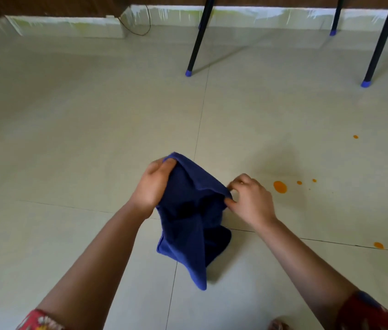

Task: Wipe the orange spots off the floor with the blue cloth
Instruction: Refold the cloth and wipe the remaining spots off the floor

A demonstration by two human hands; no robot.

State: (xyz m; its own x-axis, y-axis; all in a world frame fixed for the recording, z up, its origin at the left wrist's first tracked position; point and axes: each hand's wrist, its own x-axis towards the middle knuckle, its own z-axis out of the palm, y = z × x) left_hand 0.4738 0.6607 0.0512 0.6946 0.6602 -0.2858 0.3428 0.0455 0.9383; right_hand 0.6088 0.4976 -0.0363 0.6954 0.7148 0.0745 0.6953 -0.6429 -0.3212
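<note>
The left hand (154,184) grips one upper corner of the blue cloth (188,222) with its fingers curled round it. The right hand (251,198) pinches the opposite upper edge between thumb and fingertips, so the cloth hangs bunched between the two hands above the pale tiled floor (92,139). The orange spots (280,186) lie on the floor to the right of the right hand, the largest just beside it, with smaller dots farther right; well beyond both hands stand black legs (199,36) with blue caps (189,73).
</note>
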